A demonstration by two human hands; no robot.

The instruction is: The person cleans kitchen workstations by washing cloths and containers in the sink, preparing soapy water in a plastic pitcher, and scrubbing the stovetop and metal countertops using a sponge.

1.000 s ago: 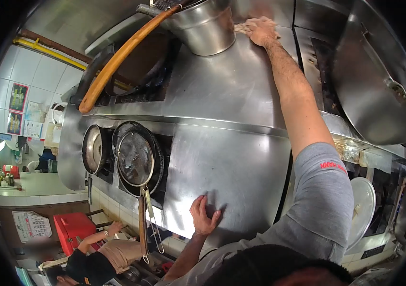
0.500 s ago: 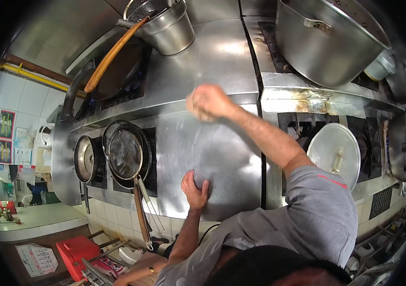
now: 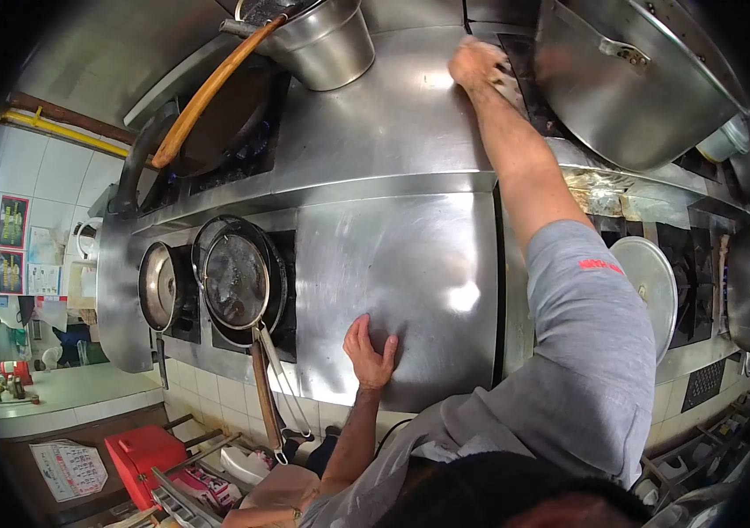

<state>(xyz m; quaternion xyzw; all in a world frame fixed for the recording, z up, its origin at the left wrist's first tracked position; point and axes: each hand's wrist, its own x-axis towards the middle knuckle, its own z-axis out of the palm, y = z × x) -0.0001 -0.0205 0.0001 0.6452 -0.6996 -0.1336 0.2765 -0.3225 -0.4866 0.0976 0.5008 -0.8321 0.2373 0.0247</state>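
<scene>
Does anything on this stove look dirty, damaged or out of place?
Yes. The ledge strip beside the big steel pot is stained brown and yellow with grime, unlike the shiny steel panel under the left hand. The right hand reaches toward the pot.

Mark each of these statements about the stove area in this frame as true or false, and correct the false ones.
1. The left hand lies flat on the steel panel. True.
2. The right hand is stretched out to the far part of the steel top, beside the big pot. True.
3. The right hand grips the long wooden handle. False: that handle lies well away from the hand, leaning across the bucket and the wok.
4. A round lid leans by the right sleeve. True.
5. The strainer is in the left hand. False: it hangs on the stove front, apart from the hand.
</scene>
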